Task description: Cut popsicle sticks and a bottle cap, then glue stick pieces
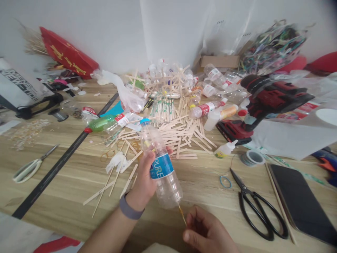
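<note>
A clear plastic bottle with a blue label and blue cap is tilted over the table's front part. My left hand is wrapped round its middle, by the label. From the bottle's base sticks a thin stick with something yellowish round it. My right hand is beside the stick's lower end, its fingers curled and thumb near them; whether they touch the stick is hard to tell. Another thin stick shows inside the bottle, below the cap.
Wooden sticks lie piled behind the bottle. Black scissors and a phone lie at right, a red drill behind them. At left are a black strip, a green bottle and white-handled scissors.
</note>
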Demonstrator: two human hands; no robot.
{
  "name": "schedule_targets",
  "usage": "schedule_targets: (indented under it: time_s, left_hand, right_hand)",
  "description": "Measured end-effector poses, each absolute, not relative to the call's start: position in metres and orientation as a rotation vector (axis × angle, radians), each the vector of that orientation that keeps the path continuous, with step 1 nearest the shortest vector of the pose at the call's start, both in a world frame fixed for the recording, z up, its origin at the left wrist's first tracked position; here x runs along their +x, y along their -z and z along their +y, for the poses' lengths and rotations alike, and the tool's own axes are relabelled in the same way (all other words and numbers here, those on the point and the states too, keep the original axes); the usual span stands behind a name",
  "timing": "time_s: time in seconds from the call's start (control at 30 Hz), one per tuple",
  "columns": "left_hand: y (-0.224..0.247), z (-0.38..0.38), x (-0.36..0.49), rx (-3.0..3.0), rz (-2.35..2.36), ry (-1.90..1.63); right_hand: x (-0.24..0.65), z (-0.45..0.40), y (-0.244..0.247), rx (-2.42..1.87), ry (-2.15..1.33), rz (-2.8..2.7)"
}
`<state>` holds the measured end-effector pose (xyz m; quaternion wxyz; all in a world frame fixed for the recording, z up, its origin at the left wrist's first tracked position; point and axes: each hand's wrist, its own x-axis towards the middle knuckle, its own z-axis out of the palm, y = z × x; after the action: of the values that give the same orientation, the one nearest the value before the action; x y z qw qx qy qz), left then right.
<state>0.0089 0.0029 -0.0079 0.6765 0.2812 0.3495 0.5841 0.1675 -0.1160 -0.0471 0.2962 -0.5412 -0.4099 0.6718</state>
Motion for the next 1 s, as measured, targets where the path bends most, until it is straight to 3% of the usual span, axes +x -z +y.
schedule_targets:
  time_s: [0.37,0.57,1.0]
  left_hand:
    - [0.01,0.002,0.006,0.634,0.765,-1.324]
    - [0.011,0.003,0.007,0.642,0.757,-1.328]
    - [0.013,0.0,0.009,0.623,0.727,-1.328]
  right_hand:
    - [0.169,-0.122,0.066,-1.416,-1.835,-1.163]
    - [0.172,-0.121,0.054,-1.47,-1.688,-1.046]
    - [0.171,-0.119,0.051,-1.471,-1.812,-1.161]
